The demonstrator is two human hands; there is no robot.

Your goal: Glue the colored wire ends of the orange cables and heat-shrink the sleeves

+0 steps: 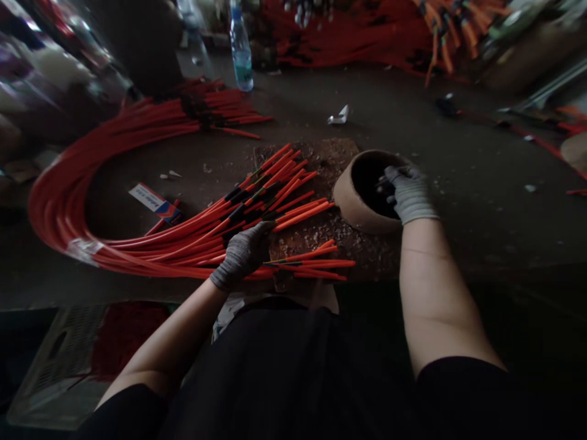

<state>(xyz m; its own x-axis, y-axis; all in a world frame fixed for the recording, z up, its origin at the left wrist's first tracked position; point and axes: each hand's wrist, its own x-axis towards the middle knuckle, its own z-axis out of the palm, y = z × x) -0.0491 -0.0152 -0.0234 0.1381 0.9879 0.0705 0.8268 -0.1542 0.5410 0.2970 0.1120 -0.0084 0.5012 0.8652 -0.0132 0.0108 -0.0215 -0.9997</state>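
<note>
My left hand (244,252), in a grey knit glove, is closed around an orange cable (302,216) near its end. This cable belongs to a large looped bundle of orange-red cables (59,195), several with black bands near their ends. A clear wrap binds the bundle at the lower left. My right hand (407,190), also gloved, reaches over the right rim of a round tan bowl (362,211). Its fingers curl into the dark inside of the bowl, and whatever they hold is hidden by shadow and blur.
Small scraps litter a brown board (330,153) beneath the cable ends. A small printed box (153,203) lies inside the cable loop. Behind stand a plastic bottle (241,58) and a crumpled white scrap (339,116). More orange cables (458,30) lie at the back right. A crate (68,354) sits below left.
</note>
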